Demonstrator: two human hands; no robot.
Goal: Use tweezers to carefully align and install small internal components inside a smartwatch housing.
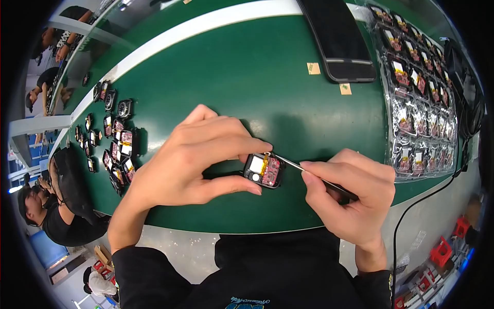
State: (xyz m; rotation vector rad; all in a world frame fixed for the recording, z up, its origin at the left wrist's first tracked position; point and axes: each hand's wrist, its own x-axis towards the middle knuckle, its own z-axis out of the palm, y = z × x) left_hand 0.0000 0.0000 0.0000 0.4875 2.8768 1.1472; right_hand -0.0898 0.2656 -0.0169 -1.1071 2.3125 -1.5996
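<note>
Just in front of me, my left hand [190, 159] is closed around a small black electronic housing [264, 171], gripping it between thumb and index finger. The housing lies open-faced, showing a red circuit board, a white rectangular part and a strip of yellow tape. In my right hand [355, 193] is a slim pair of tweezers [293, 164], silver toward the tip and dark toward the back. Its tip touches the top right corner of the housing, close to my left index fingertip. What lies exactly under the tip is too small to make out.
Several similar housings [126, 144] lie scattered at the left of the green table [216, 72]. Clear plastic trays [419, 118] full of them stand at the right. A black phone-like device [342, 46] lies at the back, near small beige stickers [313, 68]. Other people sit at far left.
</note>
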